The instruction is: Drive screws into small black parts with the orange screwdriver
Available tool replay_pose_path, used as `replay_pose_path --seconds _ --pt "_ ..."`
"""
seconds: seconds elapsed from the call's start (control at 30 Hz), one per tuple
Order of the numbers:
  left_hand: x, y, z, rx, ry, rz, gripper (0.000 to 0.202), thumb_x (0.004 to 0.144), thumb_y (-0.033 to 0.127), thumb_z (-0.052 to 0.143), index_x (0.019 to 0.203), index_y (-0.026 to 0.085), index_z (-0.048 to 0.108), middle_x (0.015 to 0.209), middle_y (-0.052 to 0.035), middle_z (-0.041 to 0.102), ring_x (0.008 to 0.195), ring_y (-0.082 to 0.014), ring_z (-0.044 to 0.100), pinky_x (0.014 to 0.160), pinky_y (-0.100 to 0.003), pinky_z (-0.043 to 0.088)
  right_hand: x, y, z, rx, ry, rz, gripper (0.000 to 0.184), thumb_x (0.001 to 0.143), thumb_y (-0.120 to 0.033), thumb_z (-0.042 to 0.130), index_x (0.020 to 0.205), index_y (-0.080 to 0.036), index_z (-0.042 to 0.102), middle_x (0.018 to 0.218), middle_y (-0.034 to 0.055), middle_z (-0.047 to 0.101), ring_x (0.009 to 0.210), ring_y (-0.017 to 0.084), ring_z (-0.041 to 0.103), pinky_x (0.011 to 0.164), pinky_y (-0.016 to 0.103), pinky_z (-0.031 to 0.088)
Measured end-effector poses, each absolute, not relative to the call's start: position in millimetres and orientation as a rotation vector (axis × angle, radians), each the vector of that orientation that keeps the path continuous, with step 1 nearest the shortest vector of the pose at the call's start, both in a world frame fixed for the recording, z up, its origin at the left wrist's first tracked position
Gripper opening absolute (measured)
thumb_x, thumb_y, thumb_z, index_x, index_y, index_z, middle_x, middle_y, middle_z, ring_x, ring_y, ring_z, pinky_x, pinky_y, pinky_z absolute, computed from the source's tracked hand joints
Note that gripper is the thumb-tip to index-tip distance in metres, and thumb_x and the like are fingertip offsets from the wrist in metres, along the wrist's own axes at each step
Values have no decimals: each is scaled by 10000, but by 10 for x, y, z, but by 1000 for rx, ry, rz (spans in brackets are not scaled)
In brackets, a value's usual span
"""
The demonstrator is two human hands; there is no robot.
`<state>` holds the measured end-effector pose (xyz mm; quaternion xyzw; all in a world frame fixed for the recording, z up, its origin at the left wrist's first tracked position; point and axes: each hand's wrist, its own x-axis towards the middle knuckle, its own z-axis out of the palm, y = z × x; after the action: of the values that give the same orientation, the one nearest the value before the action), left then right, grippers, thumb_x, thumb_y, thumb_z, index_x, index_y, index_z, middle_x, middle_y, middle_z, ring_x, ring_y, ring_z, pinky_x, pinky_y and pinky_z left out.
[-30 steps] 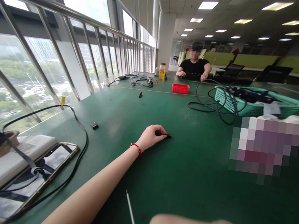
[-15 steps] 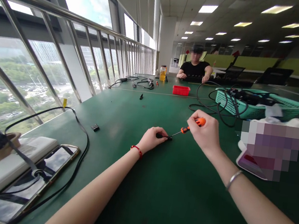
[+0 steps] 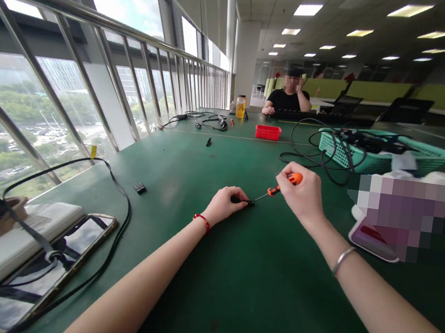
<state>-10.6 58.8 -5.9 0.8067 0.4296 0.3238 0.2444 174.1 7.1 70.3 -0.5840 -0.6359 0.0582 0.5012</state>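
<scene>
My left hand, with a red cord at the wrist, is closed on a small black part and holds it against the green tabletop. What kind of part it is I cannot make out; the fingers cover much of it. In my right hand is a screwdriver with an orange and black handle, gripped from above. Its thin metal shaft slants down to the left, and the tip meets the right end of the black part.
Left lie a phone, a white box-like device, a black strap and a small black piece. Farther off are a red tray, a bottle and a teal basket with cables. A person sits opposite.
My hands, the screwdriver and the black part keep nearly the same positions. The person opposite has raised one hand to the head. The whole view has shifted slightly.
</scene>
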Motion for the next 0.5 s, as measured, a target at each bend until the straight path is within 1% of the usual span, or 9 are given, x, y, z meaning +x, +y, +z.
replay_pose_path --seconds 0.23,0.3,0.4,0.47,0.5 --pt "-96 544 -8 2190 1181 894 92 742 235 635 782 170 687 850 -36 708 831 -176 630 796 -286 487 1750 74 721 -1409 -1587 152 148 681 -306 497 575 -213 453 538 -10 503 530 135 444 539 246 332" --pt "-97 548 -12 2190 1174 896 96 743 239 638 783 168 689 852 -35 708 823 -172 631 796 -283 487 1746 55 734 -1436 -1606 135 215 725 -368 495 581 -215 446 537 -11 500 532 137 441 531 245 311" --pt "-98 564 -24 2181 1158 892 101 744 236 638 792 165 691 852 -36 707 815 -168 631 789 -277 487 1742 57 762 -1483 -1646 116 365 834 -476 361 590 -217 439 539 0 495 555 150 451 529 251 281" --pt "-97 570 -27 2171 1152 892 103 745 234 634 794 164 691 852 -37 706 815 -168 631 786 -276 489 1735 98 802 -1507 -1648 118 360 855 -455 316 618 -219 451 565 4 513 578 156 469 539 253 283" --pt "-96 570 -26 2167 1151 892 105 744 235 633 796 165 691 854 -37 707 817 -170 632 788 -277 490 1730 128 834 -1527 -1643 118 307 838 -435 351 645 -221 459 581 1 525 581 156 474 545 253 288"
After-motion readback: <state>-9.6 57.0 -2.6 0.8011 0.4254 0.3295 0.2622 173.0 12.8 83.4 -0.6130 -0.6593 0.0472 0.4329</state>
